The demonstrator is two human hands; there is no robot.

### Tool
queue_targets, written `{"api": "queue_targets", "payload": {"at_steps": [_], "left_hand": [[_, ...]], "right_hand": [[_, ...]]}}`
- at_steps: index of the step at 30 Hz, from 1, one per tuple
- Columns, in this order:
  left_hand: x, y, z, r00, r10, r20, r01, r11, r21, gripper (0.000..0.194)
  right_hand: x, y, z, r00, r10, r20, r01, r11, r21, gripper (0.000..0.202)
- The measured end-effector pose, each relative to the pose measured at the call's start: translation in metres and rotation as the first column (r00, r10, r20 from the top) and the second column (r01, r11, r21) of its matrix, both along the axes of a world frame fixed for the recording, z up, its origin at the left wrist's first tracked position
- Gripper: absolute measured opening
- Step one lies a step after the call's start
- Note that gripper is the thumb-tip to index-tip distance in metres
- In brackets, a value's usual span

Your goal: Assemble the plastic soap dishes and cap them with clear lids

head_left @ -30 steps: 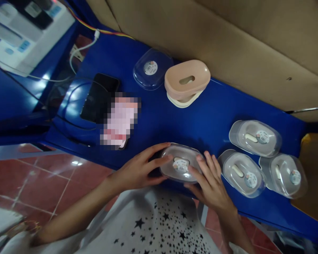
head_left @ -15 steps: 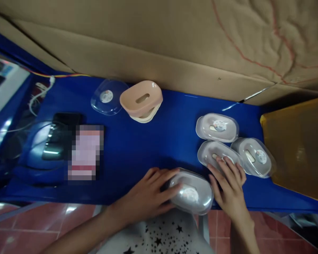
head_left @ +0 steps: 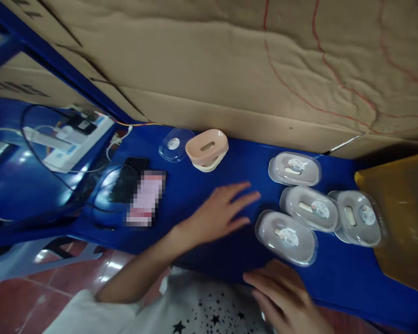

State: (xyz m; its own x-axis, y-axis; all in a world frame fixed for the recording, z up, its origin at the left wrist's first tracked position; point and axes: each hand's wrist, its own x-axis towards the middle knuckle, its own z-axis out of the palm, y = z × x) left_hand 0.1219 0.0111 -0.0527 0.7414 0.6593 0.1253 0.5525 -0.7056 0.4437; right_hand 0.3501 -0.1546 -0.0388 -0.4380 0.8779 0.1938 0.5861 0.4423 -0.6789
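My left hand (head_left: 223,211) hovers over the blue tabletop, fingers spread, holding nothing. At the front edge my right hand (head_left: 285,297) is loosely bent and somewhat blurred, with no object visible in it. Between and beyond the hands lie several pale soap boxes with clear lids and round stickers. The front soap box (head_left: 289,237) is nearest both hands and touches neither. Behind it are the middle soap box (head_left: 310,208), the back soap box (head_left: 296,169) and the right soap box (head_left: 358,217). A peach soap dish (head_left: 207,146) with a slot rests tilted on a cream tray (head_left: 209,166).
A loose clear lid (head_left: 176,144) lies left of the peach dish. Further left are a phone (head_left: 146,198) with a blurred-out screen, cables and a white power strip (head_left: 76,144). A brown taped box (head_left: 400,222) stands at the right; cardboard (head_left: 209,69) walls the back.
The front soap box has left my hands and now sits beside the others. My left hand has lifted away from it; my right hand has drawn back toward my body. The view has shifted left.
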Motion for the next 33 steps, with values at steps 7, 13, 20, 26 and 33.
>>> {"api": "queue_targets", "payload": {"at_steps": [7,13,20,26,33], "left_hand": [[-0.043,0.071,-0.007,0.822,0.526,-0.220,-0.473,0.844,0.251,0.061],[-0.053,0.015,-0.014,0.937,0.324,-0.130,-0.302,0.939,0.164,0.056],[-0.062,-0.059,-0.018,0.998,0.067,0.021,-0.067,0.998,0.009,0.073],[-0.053,-0.077,-0.037,0.980,0.152,0.131,-0.147,0.988,-0.041,0.091],[-0.085,-0.079,-0.033,0.991,0.113,0.068,-0.106,0.990,-0.093,0.058]], "right_hand": [[-0.018,0.006,-0.045,0.968,-0.239,0.078,0.243,0.969,-0.049,0.047],[0.002,0.006,-0.042,0.872,-0.476,0.117,0.487,0.869,-0.090,0.046],[-0.012,0.037,-0.034,0.949,-0.174,0.263,0.170,0.985,0.038,0.062],[-0.017,0.060,-0.033,0.982,-0.090,0.166,0.084,0.996,0.042,0.050],[-0.023,0.077,-0.039,0.902,-0.388,0.190,0.365,0.920,0.145,0.052]]}}
